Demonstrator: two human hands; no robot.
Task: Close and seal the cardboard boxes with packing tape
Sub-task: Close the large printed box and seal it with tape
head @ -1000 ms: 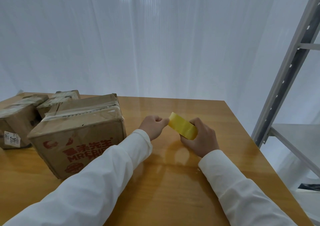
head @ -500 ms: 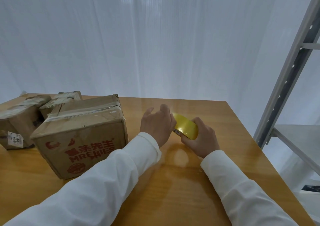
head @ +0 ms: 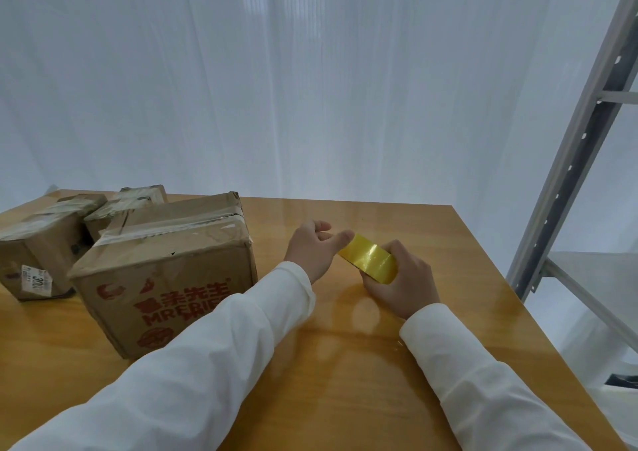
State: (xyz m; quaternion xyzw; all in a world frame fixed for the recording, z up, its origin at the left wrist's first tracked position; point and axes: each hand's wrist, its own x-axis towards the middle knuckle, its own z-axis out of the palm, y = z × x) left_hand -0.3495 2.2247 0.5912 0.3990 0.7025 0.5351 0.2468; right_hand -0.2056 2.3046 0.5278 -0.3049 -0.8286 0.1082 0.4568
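Between both hands' grip, tape roll (head: 368,258)

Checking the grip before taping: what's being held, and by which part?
The tape roll: right hand grips its near side, left hand touches its far edge.

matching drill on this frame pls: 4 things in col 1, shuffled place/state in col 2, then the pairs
Column 1
1. tape roll
2. printed box
3. left hand
4. metal shelf rack

Column 2
A. stands off the table's right edge
B. gripped by the right hand
C. thumb touching the roll's left end
D. on the table, left of both hands

Pairs: 1-B, 2-D, 3-C, 4-A
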